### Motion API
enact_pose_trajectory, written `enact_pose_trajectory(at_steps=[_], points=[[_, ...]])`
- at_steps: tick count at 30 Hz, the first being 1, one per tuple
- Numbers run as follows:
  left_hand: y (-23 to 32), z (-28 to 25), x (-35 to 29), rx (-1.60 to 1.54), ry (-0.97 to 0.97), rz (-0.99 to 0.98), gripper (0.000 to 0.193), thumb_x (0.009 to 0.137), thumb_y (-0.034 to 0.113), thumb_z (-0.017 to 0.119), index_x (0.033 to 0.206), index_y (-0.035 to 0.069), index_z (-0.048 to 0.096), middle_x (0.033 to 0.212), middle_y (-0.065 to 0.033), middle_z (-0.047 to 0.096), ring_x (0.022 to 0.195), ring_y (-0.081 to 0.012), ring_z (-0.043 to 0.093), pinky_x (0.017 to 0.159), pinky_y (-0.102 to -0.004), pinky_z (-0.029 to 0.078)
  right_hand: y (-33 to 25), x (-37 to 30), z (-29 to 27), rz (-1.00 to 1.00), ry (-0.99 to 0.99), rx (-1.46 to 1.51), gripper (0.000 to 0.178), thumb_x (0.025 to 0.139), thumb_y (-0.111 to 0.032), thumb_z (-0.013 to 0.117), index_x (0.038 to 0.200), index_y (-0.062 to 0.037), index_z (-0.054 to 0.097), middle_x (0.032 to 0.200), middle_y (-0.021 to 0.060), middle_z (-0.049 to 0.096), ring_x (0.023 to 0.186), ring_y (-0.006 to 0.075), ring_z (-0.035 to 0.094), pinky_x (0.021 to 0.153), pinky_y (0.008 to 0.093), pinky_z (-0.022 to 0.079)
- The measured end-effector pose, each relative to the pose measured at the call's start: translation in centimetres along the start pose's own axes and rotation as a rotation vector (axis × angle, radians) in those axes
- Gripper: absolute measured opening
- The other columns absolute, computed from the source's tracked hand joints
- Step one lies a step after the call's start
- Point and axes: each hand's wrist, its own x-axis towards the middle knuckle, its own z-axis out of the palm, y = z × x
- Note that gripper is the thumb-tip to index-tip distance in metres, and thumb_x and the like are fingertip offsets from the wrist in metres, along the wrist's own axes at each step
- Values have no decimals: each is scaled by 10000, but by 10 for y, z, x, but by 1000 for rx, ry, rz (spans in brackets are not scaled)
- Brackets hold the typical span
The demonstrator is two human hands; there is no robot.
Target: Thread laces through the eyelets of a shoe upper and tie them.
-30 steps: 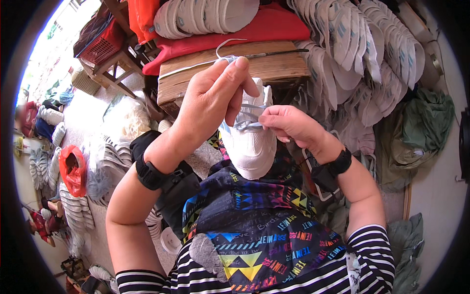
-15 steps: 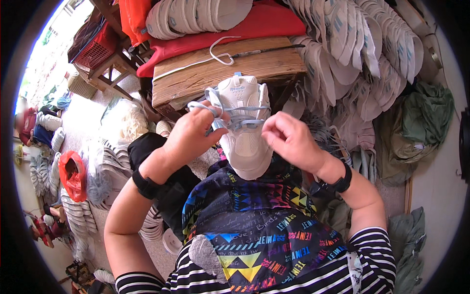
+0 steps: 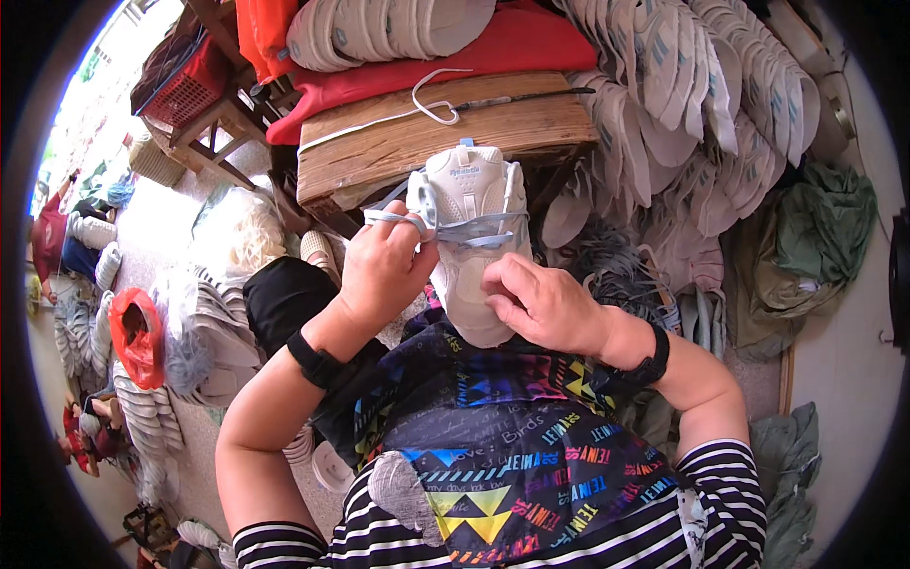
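Note:
A white sneaker [image 3: 464, 308] lies in front of me with its toe toward my body and its heel tab toward the wooden bench. Light blue laces [image 3: 479, 229] cross its upper in a few rows. My left hand [image 3: 384, 270] is at the shoe's left side, closed on a blue lace looped round its fingers. Over the toe, my right hand [image 3: 545, 308] has its thumb and fingers curled close together. Whatever it may be pinching is too small or hidden to make out.
Beyond the shoe stands a wooden bench [image 3: 379, 163] with a white cord [image 3: 422, 106] on it. Red cloth [image 3: 531, 38] and stacked pale shoe uppers [image 3: 389, 33] lie behind. More uppers [image 3: 654, 57] hang in piles at right. Plastic bags [image 3: 237, 228] and shoe parts cover the left floor.
My right hand has moved from the shoe's right side down and left over the toe. My left hand has shifted slightly, still holding the lace, and the lace rows look drawn closer together.

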Motion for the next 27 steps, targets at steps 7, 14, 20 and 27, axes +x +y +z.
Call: enact_pose_trajectory(at_steps=[7,14,20,27], points=[[2,-14,2,15,-144,-305,207,826,176,714,784,31,572,746,-129,545,649,-302,551,567,-381,457,-2,-1,-7,-105,-28,-133,225,851,-103,645,1038,-32,543,946,131,579,781,341,636,669,414,521],[29,-71,70,-771,-151,-518,396,1027,284,483,732,29,551,564,-20,472,516,-80,428,514,-258,348,-17,-3,-2,-187,-93,-198,339,787,-109,703,1093,-16,591,1076,128,519,965,310,588,825,390,501],[83,-125,132,-1276,-166,-269,410,1060,311,356,730,76,421,607,-17,441,388,-113,345,375,-257,266,-12,-3,0,-272,-29,-203,386,776,-112,715,1127,-8,597,1080,125,527,961,308,593,848,396,504],[91,-107,119,-1011,-10,-308,421,1063,310,348,806,13,498,682,-60,492,450,-139,463,459,-244,383,-2,14,-5,-92,28,-28,370,830,-121,670,1167,-1,577,1123,163,534,1025,350,578,890,411,487]])
